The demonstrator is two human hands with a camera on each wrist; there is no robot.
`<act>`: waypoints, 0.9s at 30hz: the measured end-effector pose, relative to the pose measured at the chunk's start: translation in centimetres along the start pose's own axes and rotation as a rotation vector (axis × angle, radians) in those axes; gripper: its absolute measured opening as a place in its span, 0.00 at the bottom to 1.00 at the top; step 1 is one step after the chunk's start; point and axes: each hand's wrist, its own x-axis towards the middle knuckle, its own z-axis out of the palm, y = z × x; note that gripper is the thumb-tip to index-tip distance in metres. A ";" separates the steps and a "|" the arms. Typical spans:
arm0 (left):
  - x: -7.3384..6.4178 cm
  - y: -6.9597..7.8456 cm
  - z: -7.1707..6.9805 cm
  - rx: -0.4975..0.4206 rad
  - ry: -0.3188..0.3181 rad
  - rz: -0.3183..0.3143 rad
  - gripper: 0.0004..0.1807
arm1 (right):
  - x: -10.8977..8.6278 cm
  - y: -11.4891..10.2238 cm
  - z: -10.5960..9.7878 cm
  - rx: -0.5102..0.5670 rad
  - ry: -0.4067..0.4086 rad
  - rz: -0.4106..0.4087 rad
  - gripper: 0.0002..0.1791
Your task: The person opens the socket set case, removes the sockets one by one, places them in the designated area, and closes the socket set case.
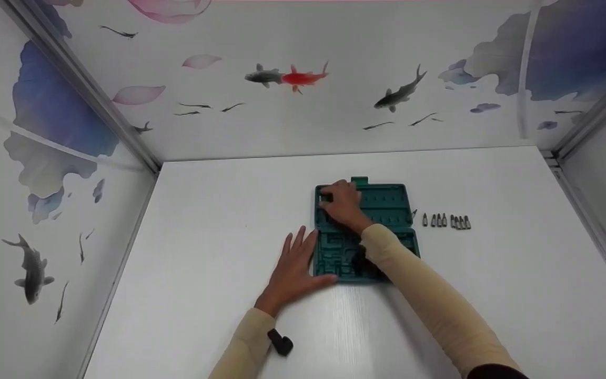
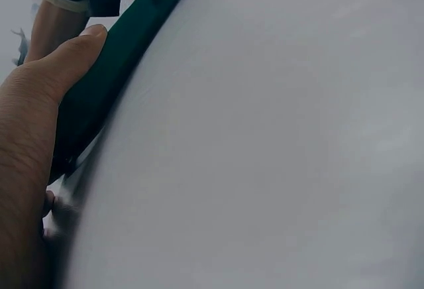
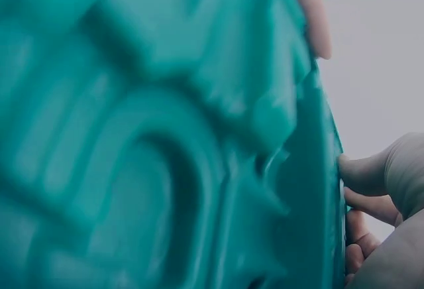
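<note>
An opened green plastic tool case lies on the white table, its moulded recesses facing up. My right hand bends over the upper left end of the lid half, fingers curled near its left wall. In the right wrist view a hand's fingers meet the case's edge; what lies between my right fingertips is hidden. My left hand is spread flat, its fingers straight beside the left edge and its thumb on the front corner. The left wrist view shows that thumb against the green side wall.
Several small metal bits stand or lie in a row right of the case. Another one is by its right edge. The white table meets walls with painted fish at the back and left.
</note>
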 end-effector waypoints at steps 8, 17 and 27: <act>0.1 -0.1 -0.1 0.017 0.000 0.002 0.67 | 0.1 -0.4 0.3 -0.010 0.002 0.026 0.25; 0.2 -0.1 0.1 0.006 -0.007 0.004 0.67 | 0.0 -0.6 0.4 -0.018 0.007 0.062 0.27; 0.2 -0.3 0.1 0.016 -0.006 0.018 0.67 | 0.1 -0.2 0.4 0.056 0.011 0.061 0.26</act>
